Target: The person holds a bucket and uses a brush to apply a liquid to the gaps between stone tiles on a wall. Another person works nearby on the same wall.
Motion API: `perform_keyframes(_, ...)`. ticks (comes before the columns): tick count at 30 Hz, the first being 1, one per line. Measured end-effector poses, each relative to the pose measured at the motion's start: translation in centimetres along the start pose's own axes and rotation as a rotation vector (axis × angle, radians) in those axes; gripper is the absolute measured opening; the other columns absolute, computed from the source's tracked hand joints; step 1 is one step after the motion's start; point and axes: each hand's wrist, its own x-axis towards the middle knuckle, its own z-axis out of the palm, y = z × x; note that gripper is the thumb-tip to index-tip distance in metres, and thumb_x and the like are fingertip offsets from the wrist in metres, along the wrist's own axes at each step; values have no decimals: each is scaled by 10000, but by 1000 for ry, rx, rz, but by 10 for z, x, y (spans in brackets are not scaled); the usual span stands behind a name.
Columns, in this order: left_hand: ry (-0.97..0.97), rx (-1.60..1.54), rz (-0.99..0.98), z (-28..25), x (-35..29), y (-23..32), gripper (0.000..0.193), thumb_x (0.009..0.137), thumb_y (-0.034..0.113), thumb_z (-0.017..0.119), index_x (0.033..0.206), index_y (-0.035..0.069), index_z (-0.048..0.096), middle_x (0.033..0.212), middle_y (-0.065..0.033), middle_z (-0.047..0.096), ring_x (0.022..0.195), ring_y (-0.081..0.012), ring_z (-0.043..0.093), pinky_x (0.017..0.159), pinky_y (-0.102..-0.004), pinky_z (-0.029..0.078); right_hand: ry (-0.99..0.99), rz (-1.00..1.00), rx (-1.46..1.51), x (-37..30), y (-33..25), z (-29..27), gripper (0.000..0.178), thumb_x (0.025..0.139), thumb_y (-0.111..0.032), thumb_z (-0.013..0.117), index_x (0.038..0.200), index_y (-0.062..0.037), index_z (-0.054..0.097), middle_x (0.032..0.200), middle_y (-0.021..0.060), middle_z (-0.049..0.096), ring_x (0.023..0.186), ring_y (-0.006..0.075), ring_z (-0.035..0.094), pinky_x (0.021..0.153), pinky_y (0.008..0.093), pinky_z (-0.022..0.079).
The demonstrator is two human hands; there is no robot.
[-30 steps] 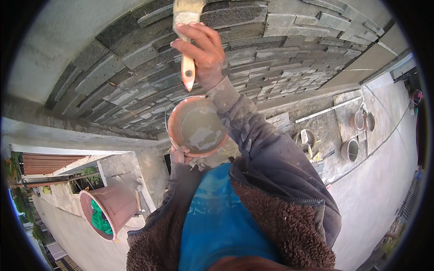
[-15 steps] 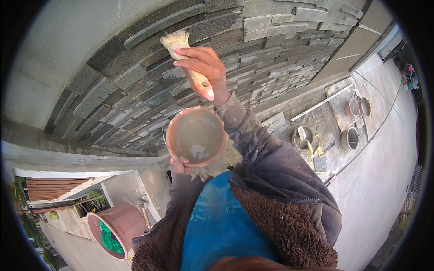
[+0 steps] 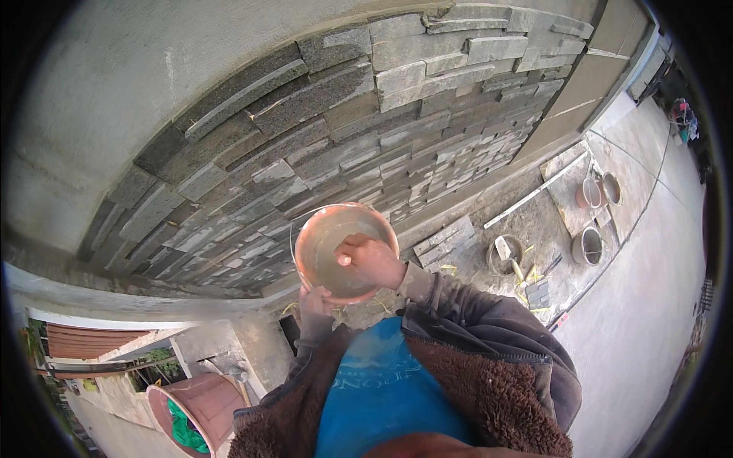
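Observation:
An orange bucket (image 3: pixel 305 238) with a thin wire handle holds greyish liquid. My left hand (image 3: pixel 314 301) is closed on its near rim, with the fingers partly hidden. Over the bucket, my right hand (image 3: pixel 372 263) grips a paintbrush (image 3: pixel 345 260). Only the tip of the brush's handle shows; its bristles are hidden beneath the hand, and whether they touch the liquid cannot be seen. Beyond the bucket rises a wall of uneven grey stone strips (image 3: pixel 313 114), patchy dark and light.
On the ground at the right are several small buckets (image 3: pixel 588 246), a bowl with a trowel (image 3: pixel 504 248), a long straight strip (image 3: pixel 534 189) and stone pieces (image 3: pixel 445 243). A large pinkish tub (image 3: pixel 217 397) with green cloth stands at the lower left.
My right hand has brought the paintbrush down from the stone wall to inside the bucket. The bucket, in my left hand, sits slightly lower and farther right in view.

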Motion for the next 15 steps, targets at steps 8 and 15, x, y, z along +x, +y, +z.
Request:
perform_keyframes(8, 15, 13, 5, 62, -2, -9, 526, 796, -80, 505, 1311, 27, 506, 1178, -126, 618, 985, -269, 694, 816, -411, 645, 135, -52, 27, -27, 39, -41, 240, 801, -89, 764, 1039, -110, 754, 1143, 75, 696, 1044, 289, 667, 912, 392, 555)
perform_keyframes(15, 84, -28, -11, 87, -19, -18, 600, 779, -99, 493, 1359, 55, 472, 1229, -138, 590, 1099, -306, 660, 868, -451, 634, 985, -478, 134, 90, 3, -178, 278, 780, 12, 826, 1028, -96, 760, 1208, 110, 695, 1059, 274, 688, 854, 372, 564)
